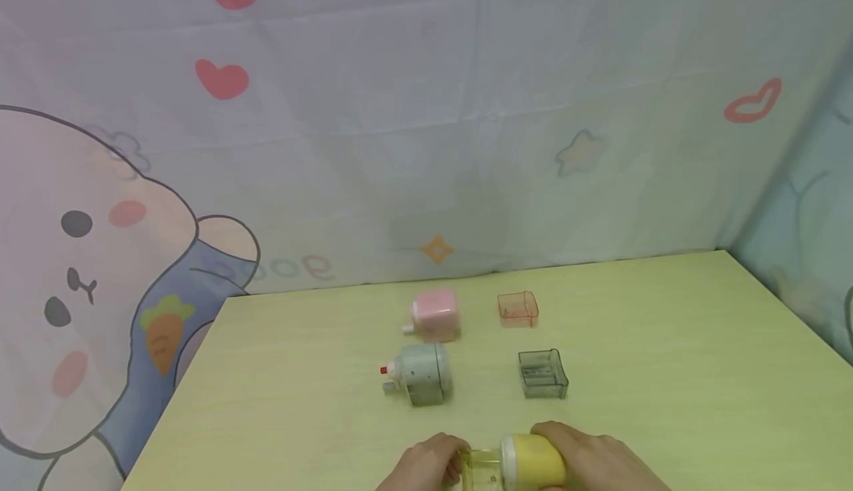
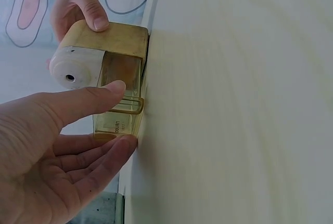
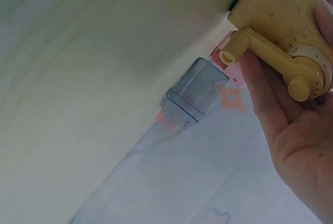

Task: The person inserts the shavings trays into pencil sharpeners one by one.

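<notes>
At the front of the table a yellow crank pencil sharpener (image 1: pixel 538 461) lies with its white end toward the left. My right hand (image 1: pixel 600 463) grips its yellow body; the crank handle (image 3: pixel 270 55) shows in the right wrist view. Between thumb and fingers, my left hand (image 1: pixel 429 465) pinches the clear yellow shavings drawer (image 2: pixel 115 124). In the left wrist view that drawer sits partly out of the sharpener's opening, its inner end overlapping the body.
Beyond the hands lie a grey-green pencil sharpener (image 1: pixel 421 376) and a pink pencil sharpener (image 1: pixel 436 315). To their right sit a grey clear drawer (image 1: pixel 543 374) and a pinkish clear drawer (image 1: pixel 517 309). A printed cloth (image 1: pixel 400 143) hangs behind the table (image 1: pixel 666 365).
</notes>
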`<state>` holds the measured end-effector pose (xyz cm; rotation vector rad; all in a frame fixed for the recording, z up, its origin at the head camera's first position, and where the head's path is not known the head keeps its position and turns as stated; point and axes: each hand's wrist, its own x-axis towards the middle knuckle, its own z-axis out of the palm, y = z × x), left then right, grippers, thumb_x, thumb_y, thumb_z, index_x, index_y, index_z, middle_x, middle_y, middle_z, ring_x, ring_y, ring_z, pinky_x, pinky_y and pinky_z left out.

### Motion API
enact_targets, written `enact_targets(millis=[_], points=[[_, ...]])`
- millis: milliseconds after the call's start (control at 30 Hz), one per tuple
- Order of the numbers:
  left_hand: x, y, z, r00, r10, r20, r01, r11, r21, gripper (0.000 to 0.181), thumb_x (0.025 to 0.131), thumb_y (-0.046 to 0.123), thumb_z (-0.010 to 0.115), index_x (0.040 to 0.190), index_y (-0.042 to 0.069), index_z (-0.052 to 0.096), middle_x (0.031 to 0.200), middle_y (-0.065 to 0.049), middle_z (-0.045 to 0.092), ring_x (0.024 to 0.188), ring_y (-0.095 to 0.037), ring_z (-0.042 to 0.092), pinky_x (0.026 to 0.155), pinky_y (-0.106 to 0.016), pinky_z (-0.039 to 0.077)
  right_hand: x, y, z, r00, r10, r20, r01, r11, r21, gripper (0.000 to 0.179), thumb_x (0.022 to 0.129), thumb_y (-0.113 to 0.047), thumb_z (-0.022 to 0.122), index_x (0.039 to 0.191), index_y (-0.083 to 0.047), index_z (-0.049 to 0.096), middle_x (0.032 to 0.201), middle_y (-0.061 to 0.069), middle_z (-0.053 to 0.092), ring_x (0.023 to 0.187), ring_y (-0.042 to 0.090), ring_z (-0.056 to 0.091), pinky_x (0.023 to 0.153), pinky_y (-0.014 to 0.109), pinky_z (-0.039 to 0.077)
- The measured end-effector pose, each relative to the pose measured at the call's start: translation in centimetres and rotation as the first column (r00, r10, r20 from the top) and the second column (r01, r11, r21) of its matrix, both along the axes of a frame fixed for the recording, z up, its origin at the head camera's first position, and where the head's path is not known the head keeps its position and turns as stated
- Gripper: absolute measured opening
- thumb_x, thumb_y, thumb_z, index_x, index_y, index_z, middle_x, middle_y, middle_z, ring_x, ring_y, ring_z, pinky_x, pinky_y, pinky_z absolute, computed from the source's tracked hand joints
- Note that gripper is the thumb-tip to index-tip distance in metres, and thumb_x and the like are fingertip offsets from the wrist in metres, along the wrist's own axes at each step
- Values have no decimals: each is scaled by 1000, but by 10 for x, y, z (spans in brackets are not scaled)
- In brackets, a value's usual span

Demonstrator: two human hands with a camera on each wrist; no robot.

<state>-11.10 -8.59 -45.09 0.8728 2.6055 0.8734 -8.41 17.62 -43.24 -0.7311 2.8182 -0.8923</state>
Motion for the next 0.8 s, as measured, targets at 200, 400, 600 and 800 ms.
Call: enact_targets(millis=[200,400,600,800], points=[[0,2,-1,999,-11,-42,10,1000,-22,37,82,23,76,110,2,64,86,4,62,72,7,52,65,-10,47,-1,-2,1,1000,9,-3,-9,1000,4,56,76,-47,76,117,-14,57,91,-14,60,62,-6,47,56,19,42],[0,4,0,996,-28,-82,27,999,-23,39,82,25,76,110,2,63,86,4,62,73,8,50,66,-8,46,-1,-6,3,1000,-5,30,5,1000,7,56,76,-51,74,117,-16,57,89,-16,59,61,-5,46,56,19,41],[-1,8,2,998,-19,-62,16,998,-56,39,82,27,76,111,3,64,86,6,60,73,7,48,67,-10,46,0,-10,5,999,-18,30,18,1000,-4,58,75,-58,72,115,-18,57,86,-18,57,61,-5,46,55,18,41],[-2,12,5,1000,5,-25,-7,997,-82,36,82,25,76,111,5,65,86,8,60,73,7,48,67,-11,46,1,-10,6,1000,-26,1,26,1000,1,63,72,-64,72,114,-19,57,86,-18,57,60,-6,46,55,18,41]])
